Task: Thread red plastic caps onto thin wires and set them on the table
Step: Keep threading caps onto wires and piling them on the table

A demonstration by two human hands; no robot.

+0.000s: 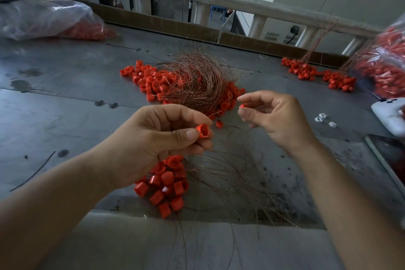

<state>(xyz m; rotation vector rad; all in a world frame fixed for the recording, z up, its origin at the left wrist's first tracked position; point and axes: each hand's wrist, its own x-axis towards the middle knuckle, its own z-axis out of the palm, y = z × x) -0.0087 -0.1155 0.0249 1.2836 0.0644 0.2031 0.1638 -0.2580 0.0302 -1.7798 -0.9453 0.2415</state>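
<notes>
now left hand (157, 138) pinches one cap (203, 131), right hand (276, 116) seemingly a second cap (242, 106).

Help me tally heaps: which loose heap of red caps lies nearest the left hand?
The near-edge heap, directly below the left hand. The central heap beneath the wire tangle and the far-right heap sit farther away.

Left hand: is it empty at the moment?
No, the left hand pinches a red cap between its thumb and fingers.
</notes>
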